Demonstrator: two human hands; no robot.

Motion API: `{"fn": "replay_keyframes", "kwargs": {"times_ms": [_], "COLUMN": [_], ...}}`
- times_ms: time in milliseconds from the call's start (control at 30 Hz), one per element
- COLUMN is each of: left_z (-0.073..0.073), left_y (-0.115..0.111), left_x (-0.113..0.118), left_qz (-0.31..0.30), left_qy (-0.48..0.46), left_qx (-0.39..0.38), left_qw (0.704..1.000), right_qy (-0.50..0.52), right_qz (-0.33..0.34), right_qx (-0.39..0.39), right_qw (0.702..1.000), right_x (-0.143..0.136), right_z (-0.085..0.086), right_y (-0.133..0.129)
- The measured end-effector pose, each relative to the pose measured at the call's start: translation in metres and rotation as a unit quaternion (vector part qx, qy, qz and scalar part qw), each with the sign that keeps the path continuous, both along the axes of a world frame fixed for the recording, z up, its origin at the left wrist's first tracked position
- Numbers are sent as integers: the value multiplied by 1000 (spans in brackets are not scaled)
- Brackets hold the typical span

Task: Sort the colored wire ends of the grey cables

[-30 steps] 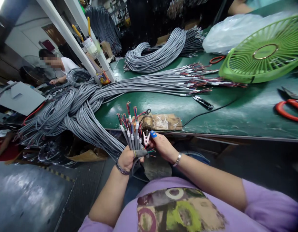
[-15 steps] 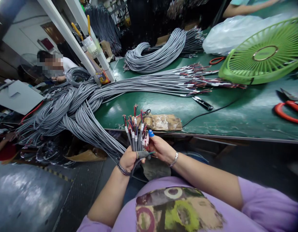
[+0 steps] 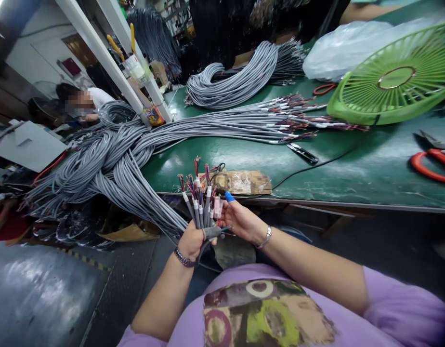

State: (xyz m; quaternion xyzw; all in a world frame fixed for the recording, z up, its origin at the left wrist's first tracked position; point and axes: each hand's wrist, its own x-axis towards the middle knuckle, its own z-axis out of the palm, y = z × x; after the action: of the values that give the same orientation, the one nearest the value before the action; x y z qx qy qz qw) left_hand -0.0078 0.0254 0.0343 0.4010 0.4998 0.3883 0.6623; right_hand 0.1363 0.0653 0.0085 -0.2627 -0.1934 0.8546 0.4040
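Observation:
My left hand [image 3: 193, 241] is closed round a bundle of grey cables [image 3: 200, 214], just in front of the table edge. Their stripped ends point upward, showing white bands and thin red, blue and dark wires. The left thumb has a grey cover and lies across the bundle; a short tip with green wires juts out beside it. To the right of the cable ends is my right hand [image 3: 242, 221], its blue-capped thumb raised apart from the fingers. A pinkish-white piece [image 3: 218, 207] shows at its fingertips; whether it is a finger covering or a separate thing is unclear.
On the green table [image 3: 215, 154] lie long grey cables [image 3: 222, 126], a wooden block [image 3: 249, 182], small snips [image 3: 302, 153], red-handled scissors [image 3: 434, 159] and a green fan [image 3: 396, 79]. A coiled cable bundle [image 3: 240, 79] lies behind. Another person [image 3: 98, 99] sits at far left.
My right hand has shifted slightly right, its thumb farther from the cable ends. The upright cable ends have tilted a little left, still in my left hand.

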Motion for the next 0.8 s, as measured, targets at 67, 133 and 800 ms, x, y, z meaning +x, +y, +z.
{"fn": "replay_keyframes", "kwargs": {"times_ms": [67,133,800], "left_z": [-1,-1,-5], "left_y": [0,-2,-3], "left_x": [-1,-2,0], "left_qz": [-7,-15,23], "left_qy": [2,9,6], "left_qx": [0,5,24], "left_qw": [1000,1000,999], "right_qy": [-4,-5,52], "right_qz": [-1,0,-14], "right_qx": [-8,-16,-30], "right_qw": [1000,1000,998], "right_x": [1,2,-5], "right_z": [-1,-2,-14], "right_y": [0,0,3]}}
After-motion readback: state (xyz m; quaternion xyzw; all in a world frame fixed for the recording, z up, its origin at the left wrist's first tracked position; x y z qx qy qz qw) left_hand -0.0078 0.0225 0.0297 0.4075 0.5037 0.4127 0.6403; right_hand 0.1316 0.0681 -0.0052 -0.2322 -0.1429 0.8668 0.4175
